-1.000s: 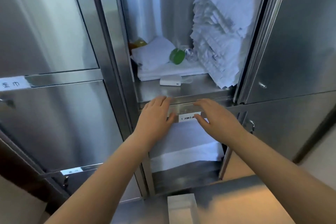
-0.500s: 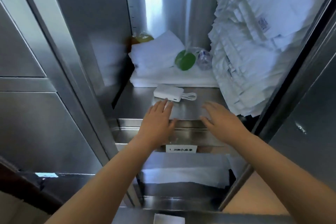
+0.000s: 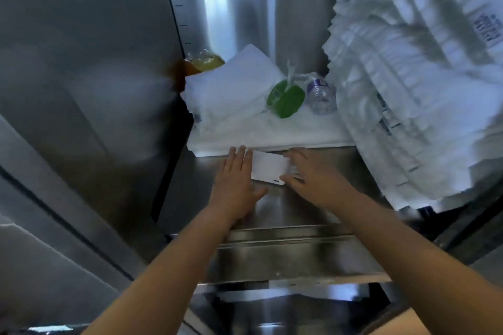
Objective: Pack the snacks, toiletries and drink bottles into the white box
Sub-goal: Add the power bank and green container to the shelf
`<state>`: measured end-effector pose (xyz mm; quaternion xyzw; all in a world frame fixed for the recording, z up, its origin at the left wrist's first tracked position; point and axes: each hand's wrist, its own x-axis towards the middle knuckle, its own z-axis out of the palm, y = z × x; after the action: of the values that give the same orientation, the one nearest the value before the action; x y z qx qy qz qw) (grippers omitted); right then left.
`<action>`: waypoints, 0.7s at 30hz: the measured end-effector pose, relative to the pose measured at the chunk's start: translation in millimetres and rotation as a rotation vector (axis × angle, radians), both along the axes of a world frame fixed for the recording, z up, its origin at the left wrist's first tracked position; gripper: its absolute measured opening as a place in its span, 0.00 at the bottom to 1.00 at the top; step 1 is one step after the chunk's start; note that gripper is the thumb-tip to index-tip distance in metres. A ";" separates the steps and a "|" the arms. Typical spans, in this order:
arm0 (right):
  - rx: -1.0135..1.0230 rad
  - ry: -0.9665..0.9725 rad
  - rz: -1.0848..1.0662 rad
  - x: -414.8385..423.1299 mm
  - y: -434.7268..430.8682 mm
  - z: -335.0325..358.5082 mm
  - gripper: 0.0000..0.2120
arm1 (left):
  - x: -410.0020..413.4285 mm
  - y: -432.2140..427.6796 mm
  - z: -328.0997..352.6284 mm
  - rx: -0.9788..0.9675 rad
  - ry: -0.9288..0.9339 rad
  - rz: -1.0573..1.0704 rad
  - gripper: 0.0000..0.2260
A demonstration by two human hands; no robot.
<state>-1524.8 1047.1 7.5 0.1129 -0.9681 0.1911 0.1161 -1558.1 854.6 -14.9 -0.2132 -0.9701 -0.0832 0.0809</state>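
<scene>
— Both hands are inside the cabinet. The left hand (image 3: 234, 185) lies flat, fingers straight, against one end of that small white slab (image 3: 268, 167) on the shelf (image 3: 313, 215). The right hand (image 3: 313, 182) is spread at the other end, thumb and forefinger either side of its corner. It's too blurred to tell if it has a grip.
— And the drinks?
— Further back. A clear water bottle (image 3: 321, 96) lies on the folded towels (image 3: 234, 90) beside a green thing in a bag (image 3: 285, 99). A bottle of yellow drink (image 3: 204, 61) sits in the back left corner.
— What worries you?
— That linen stack (image 3: 408, 90) on the right leans over the shelf. A forearm reaching past it for the water bottle could brush it and bring it sliding down. And a bottle on its side may roll if the towels get tugged
</scene>
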 end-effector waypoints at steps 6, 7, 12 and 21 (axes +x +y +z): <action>0.018 -0.083 0.030 -34.8 -8.8 -25.6 0.26 | -29.3 3.6 -14.2 -0.043 0.033 -0.168 0.42; 0.002 -0.096 0.046 -40.6 -6.5 -25.1 0.25 | -32.6 5.6 -14.5 -0.028 0.018 -0.178 0.42; -0.031 -0.188 0.160 -72.2 9.9 -12.4 0.24 | -46.9 8.3 -7.0 0.072 0.015 -0.192 0.39; -0.397 0.308 -0.299 -157.6 4.3 20.2 0.45 | -48.2 18.3 -11.7 0.142 -0.016 -0.017 0.37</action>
<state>-1682.4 1051.4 27.7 -0.0281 -0.8886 0.3382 0.3086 -1606.4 872.8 -26.6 -0.2145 -0.9605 -0.1542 0.0875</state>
